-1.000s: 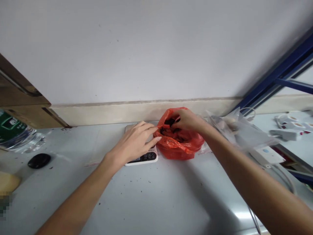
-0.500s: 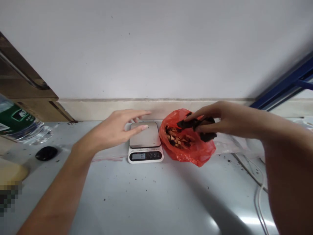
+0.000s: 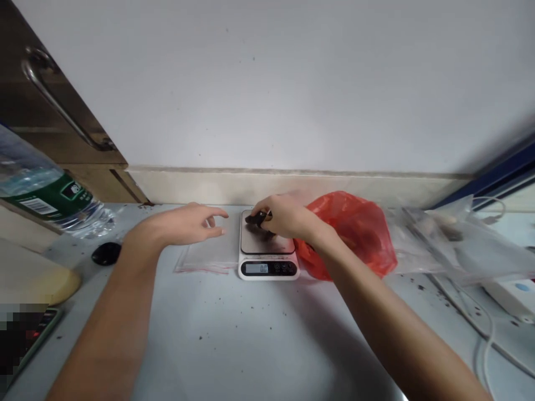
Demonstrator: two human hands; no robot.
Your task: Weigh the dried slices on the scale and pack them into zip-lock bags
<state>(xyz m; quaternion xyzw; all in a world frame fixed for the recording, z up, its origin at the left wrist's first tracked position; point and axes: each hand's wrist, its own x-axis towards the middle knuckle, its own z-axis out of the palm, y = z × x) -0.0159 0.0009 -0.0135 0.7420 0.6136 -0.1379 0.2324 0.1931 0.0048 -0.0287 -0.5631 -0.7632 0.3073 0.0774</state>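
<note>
My right hand (image 3: 284,217) pinches a dark, dried piece (image 3: 258,219) at the plate of a small white digital scale (image 3: 268,245); I cannot tell whether the piece touches the plate. The scale's display reads 0.0. My left hand (image 3: 194,224) hovers empty to the left of the scale, thumb and fingers apart. Just right of the scale stands a red plastic bag (image 3: 355,223) with its mouth open, partly hidden behind my right forearm. Under and beside my left hand lies a clear zip bag (image 3: 209,257).
At the left are a water bottle (image 3: 54,195), a black mouse-like object (image 3: 106,254) and a wooden cabinet with a metal handle (image 3: 62,106). More clear plastic bags (image 3: 443,239) and white cables (image 3: 472,323) lie at the right. Dark crumbs dot the table.
My right hand has moved left from above the red bag to the scale with dark material in its fingers. My left hand has drawn back from over the scale. The view has shifted left.
</note>
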